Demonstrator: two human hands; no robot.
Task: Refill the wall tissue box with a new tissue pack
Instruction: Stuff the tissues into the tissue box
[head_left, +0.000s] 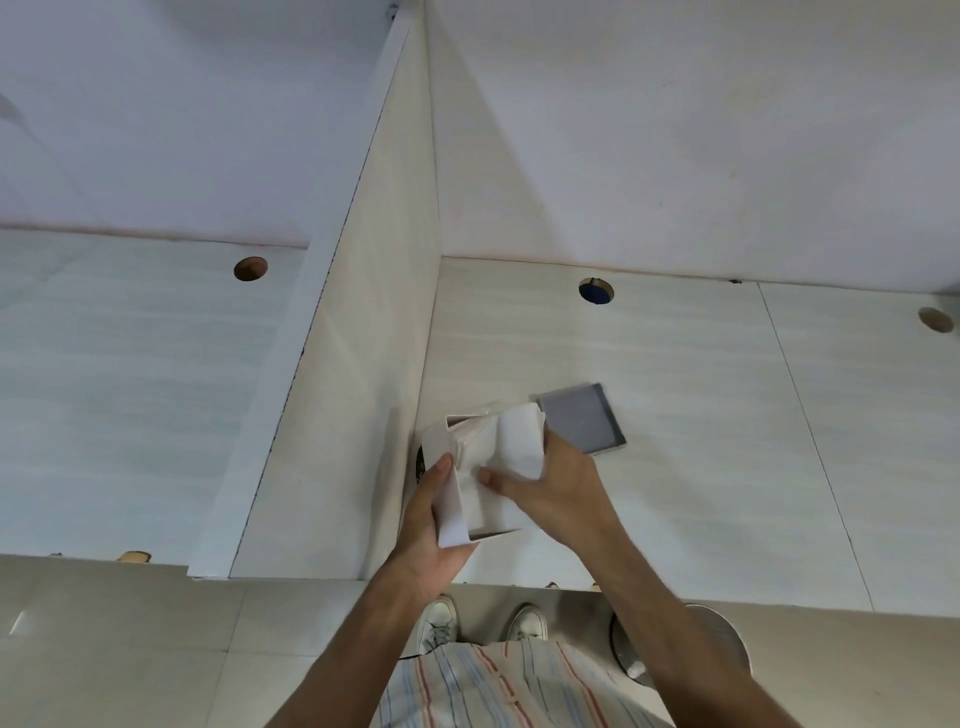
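Observation:
A white tissue box (451, 512) is held in front of the tiled wall, its open side facing me. My left hand (434, 535) grips its left side wall from below, thumb on the front edge. A white tissue pack (511, 441) sits partly inside the box. My right hand (558, 488) is closed on the pack, thumb across its front and fingers behind its right side. A grey square mounting plate (587, 418) is fixed to the wall just right of the box, partly hidden by my right hand.
A tiled partition (358, 364) juts out just left of the box. Round holes (596, 291) pierce the wall above. Below are my white shoes (480, 623) and a round metal bin (631, 649) on the floor at lower right.

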